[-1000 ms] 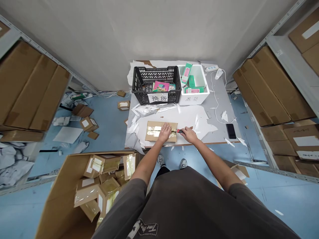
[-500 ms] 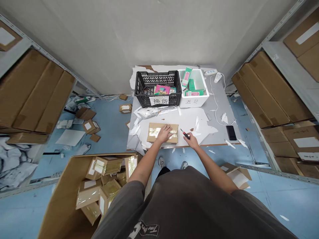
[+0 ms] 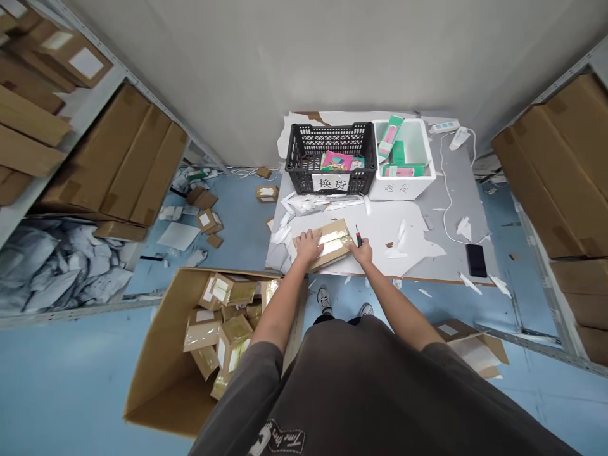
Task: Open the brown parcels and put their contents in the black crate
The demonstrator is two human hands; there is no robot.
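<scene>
A taped cardboard box (image 3: 331,247) lies at a slant near the front edge of the table, with a white label along its top. My left hand (image 3: 308,247) grips the box's left end, its fingers bent over the edge. At the right end, my right hand (image 3: 362,252) touches the box while closed around a red and black utility knife (image 3: 358,238), whose tip points away from me. The fingers of the right hand partly hide the knife handle.
Behind the box stand a black crate (image 3: 330,158) and a white foam box (image 3: 403,187) holding green and pink packs. A phone (image 3: 475,260) lies at the table's right. A large carton (image 3: 156,354) full of small boxes stands at lower left, with shelves on both sides.
My left hand has moved from the box's top to its left end. The box has turned, its right end now farther back. My right hand has come against it with the knife.
</scene>
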